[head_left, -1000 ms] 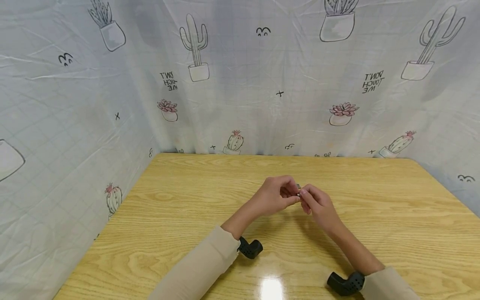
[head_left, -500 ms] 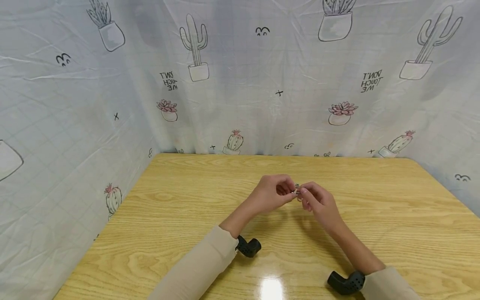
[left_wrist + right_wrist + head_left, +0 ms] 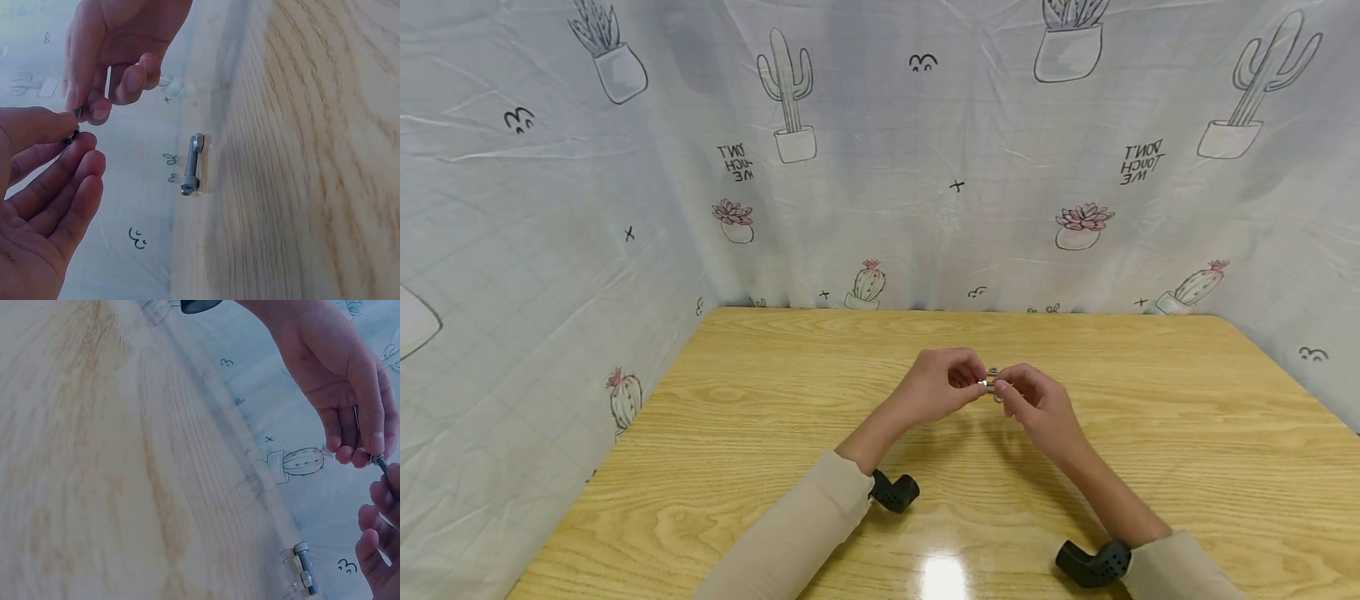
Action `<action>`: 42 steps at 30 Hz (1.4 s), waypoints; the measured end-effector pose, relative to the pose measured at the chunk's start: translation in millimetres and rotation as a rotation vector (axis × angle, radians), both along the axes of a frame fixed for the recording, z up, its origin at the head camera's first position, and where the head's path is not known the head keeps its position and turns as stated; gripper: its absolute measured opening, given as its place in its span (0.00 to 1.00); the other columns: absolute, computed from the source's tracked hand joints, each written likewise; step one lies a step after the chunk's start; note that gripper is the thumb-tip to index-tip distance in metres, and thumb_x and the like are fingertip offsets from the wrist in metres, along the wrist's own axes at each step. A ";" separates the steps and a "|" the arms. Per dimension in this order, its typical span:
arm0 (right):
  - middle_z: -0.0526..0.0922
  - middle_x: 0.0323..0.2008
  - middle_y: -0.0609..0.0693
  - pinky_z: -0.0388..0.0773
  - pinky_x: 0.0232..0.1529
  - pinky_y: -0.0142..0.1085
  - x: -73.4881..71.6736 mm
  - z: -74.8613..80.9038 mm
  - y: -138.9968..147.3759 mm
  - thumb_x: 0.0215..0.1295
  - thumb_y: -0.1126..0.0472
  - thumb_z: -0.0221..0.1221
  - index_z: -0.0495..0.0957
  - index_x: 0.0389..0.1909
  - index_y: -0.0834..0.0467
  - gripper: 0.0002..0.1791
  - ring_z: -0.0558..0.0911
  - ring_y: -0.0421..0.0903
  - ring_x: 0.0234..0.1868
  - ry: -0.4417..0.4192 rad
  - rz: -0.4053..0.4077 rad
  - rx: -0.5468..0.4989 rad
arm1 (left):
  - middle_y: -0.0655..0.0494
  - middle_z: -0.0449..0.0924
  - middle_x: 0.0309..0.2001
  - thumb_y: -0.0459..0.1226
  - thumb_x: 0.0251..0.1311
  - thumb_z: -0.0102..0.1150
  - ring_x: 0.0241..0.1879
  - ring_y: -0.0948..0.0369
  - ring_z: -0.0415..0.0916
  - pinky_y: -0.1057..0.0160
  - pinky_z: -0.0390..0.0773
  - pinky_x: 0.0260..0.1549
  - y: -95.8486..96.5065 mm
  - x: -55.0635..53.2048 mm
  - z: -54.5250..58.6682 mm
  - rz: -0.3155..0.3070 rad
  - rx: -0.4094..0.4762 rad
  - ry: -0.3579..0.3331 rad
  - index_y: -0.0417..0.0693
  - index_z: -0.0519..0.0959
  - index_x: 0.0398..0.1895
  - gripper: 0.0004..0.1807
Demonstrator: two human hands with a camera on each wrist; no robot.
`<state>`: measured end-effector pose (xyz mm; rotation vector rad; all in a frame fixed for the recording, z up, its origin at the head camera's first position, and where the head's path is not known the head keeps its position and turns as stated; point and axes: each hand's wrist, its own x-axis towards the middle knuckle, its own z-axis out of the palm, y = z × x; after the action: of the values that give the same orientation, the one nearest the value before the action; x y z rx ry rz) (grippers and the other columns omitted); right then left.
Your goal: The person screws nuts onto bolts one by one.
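Between my two hands a small metal bolt is held above the table, its threads showing in the right wrist view. My left hand pinches one end of it with thumb and fingertips. From the other side my right hand pinches it, fingertips close to the left ones. A shiny piece sits at the left fingertips; I cannot tell whether it is a nut or the head. Behind the hands, another bolt with a nut on it lies on the table. In the head view the fingers partly hide these small metal parts.
The wooden table has a pale cloth with printed cacti hanging behind it and along the sides. Black wrist-worn pieces sit at both cuffs, the left wrist piece and the right wrist piece.
My left hand has drawn slightly left, away from the right fingertips. More of the held bolt and the metal parts now shows between the hands. My right hand has barely moved.
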<state>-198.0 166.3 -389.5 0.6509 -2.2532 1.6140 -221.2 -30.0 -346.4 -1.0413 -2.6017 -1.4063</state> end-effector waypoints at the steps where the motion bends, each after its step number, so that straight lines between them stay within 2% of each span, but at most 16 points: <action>1: 0.74 0.22 0.51 0.70 0.19 0.32 0.1 0.3 -0.2 0.70 0.68 0.54 0.77 0.38 0.64 0.04 0.72 0.50 0.21 0.002 0.001 0.002 | 0.57 0.82 0.31 0.35 0.61 0.64 0.29 0.70 0.76 0.74 0.78 0.31 -0.2 -0.3 -0.1 0.000 -0.003 0.002 0.48 0.79 0.35 0.03; 9: 0.77 0.25 0.52 0.71 0.21 0.32 1.6 2.5 -1.1 0.70 0.65 0.55 0.78 0.40 0.60 0.04 0.74 0.48 0.22 -0.013 -0.021 0.074 | 0.58 0.81 0.30 0.35 0.60 0.65 0.29 0.69 0.76 0.74 0.78 0.30 -3.0 -1.8 1.4 0.004 -0.045 0.006 0.49 0.80 0.33 0.03; 17: 0.81 0.29 0.57 0.74 0.24 0.30 -0.1 1.0 -4.3 0.69 0.62 0.57 0.80 0.40 0.58 0.05 0.77 0.46 0.26 -0.034 -0.038 0.224 | 0.62 0.81 0.30 0.36 0.60 0.64 0.29 0.70 0.76 0.74 0.77 0.30 -8.6 -4.2 2.4 0.014 -0.173 -0.009 0.50 0.80 0.32 0.02; 23: 0.82 0.31 0.53 0.77 0.30 0.30 0.2 -1.3 -7.8 0.69 0.59 0.57 0.79 0.41 0.57 0.06 0.79 0.44 0.30 -0.081 -0.042 0.322 | 0.60 0.82 0.31 0.35 0.59 0.65 0.30 0.70 0.77 0.74 0.77 0.32 -11.4 -8.7 -2.6 -0.006 -0.231 -0.043 0.50 0.80 0.31 0.03; 31: 0.81 0.34 0.47 0.72 0.28 0.30 -4.9 -4.9 -10.2 0.66 0.63 0.60 0.81 0.37 0.55 0.02 0.73 0.40 0.29 -0.019 -0.024 0.405 | 0.61 0.81 0.32 0.33 0.59 0.65 0.32 0.70 0.77 0.75 0.77 0.34 -12.0 -18.4 -8.4 -0.055 -0.350 0.000 0.51 0.80 0.30 0.04; 42: 0.78 0.29 0.45 0.71 0.26 0.30 -12.0 -7.6 -12.1 0.65 0.59 0.62 0.82 0.33 0.56 0.05 0.71 0.36 0.25 -0.072 0.017 0.489 | 0.62 0.78 0.28 0.31 0.58 0.64 0.28 0.68 0.72 0.73 0.72 0.31 -10.0 -27.5 -15.7 -0.069 -0.469 0.006 0.50 0.80 0.28 0.05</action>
<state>-210.0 154.2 -397.1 0.7322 -2.7270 1.1038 -248.6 -40.1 -362.1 -1.1763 -2.9942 -0.8061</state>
